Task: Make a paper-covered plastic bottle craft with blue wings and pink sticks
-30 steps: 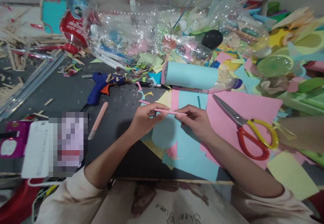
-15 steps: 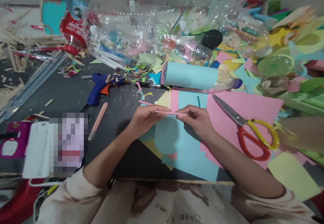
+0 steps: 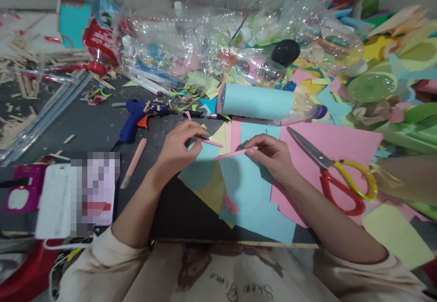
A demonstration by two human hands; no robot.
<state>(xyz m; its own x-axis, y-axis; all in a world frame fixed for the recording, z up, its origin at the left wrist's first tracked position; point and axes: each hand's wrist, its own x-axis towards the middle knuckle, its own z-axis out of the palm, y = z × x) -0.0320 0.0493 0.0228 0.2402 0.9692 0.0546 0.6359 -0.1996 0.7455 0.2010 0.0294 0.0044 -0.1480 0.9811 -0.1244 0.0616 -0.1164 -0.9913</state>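
Observation:
My right hand [image 3: 271, 154] pinches one end of a thin pink strip [image 3: 232, 153], which points left over light blue paper [image 3: 261, 202]. My left hand [image 3: 180, 145] is curved round a second pink strip [image 3: 215, 143], with a gap between thumb and fingers; whether it touches this strip is unclear. Above the hands lies a bottle wrapped in light blue paper [image 3: 257, 102]. Scissors with red and yellow handles [image 3: 324, 163] rest on pink paper [image 3: 355, 138] to the right of my right hand.
A blue glue gun [image 3: 131, 120] lies left of the bottle. A peach-coloured stick [image 3: 135, 161] and a phone [image 3: 102, 188] are nearer. Clear plastic [image 3: 164, 33], wooden sticks [image 3: 27, 79] and coloured paper scraps cover the back. The table edge [image 3: 239, 244] runs in front.
My left hand has let go of the pink strip that both hands held and moved left to the second strip. My right hand still holds the first, now tilted down to the left.

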